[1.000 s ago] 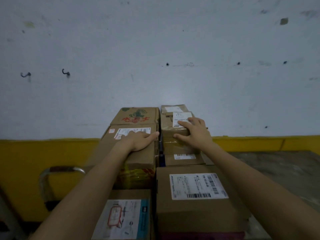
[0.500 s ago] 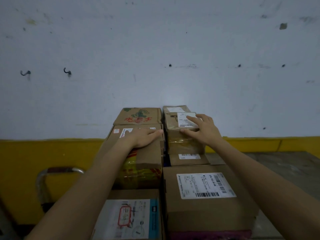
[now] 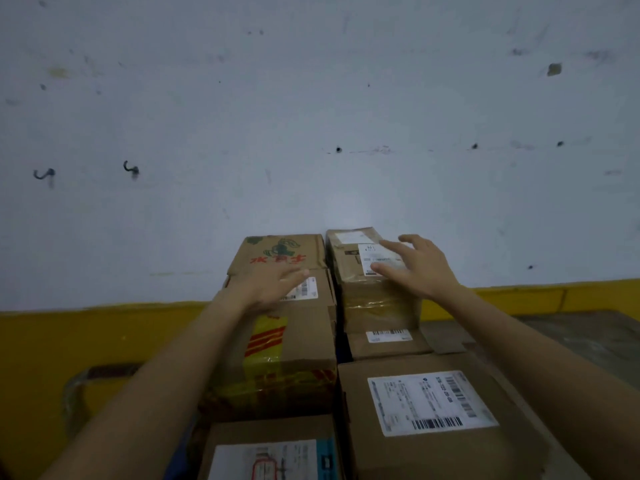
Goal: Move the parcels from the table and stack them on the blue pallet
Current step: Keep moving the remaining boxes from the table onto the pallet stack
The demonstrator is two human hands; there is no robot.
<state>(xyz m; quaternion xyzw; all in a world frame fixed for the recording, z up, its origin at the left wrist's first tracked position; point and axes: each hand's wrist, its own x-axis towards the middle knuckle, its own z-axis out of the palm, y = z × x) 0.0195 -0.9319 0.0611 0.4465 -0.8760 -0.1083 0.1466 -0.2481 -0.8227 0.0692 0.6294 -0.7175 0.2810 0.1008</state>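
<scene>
Both arms stretched forward: the left hand (image 3: 273, 287), fingers straight, grip released, lay over the brown cardboard parcel with yellow-and-red tape (image 3: 294, 358). The right hand (image 3: 420, 268), fingers spread, holding nothing, hovered over the neighbouring small taped brown cardboard parcel (image 3: 377, 303); whether it touched, I couldn't tell.

This looks like a parcel depot or warehouse storeroom. Brown cardboard parcels (image 3: 426, 455) stand stacked in tight rows, several with a printed shipping label (image 3: 433, 403) and barcodes. Behind them is a bare, scuffed white wall (image 3: 311, 116) with a yellow band (image 3: 86, 327) along its foot and two dark hooks (image 3: 131, 168). A curved metal handle (image 3: 74, 386) shows at lower left, and a worn table (image 3: 588, 337) at right.
</scene>
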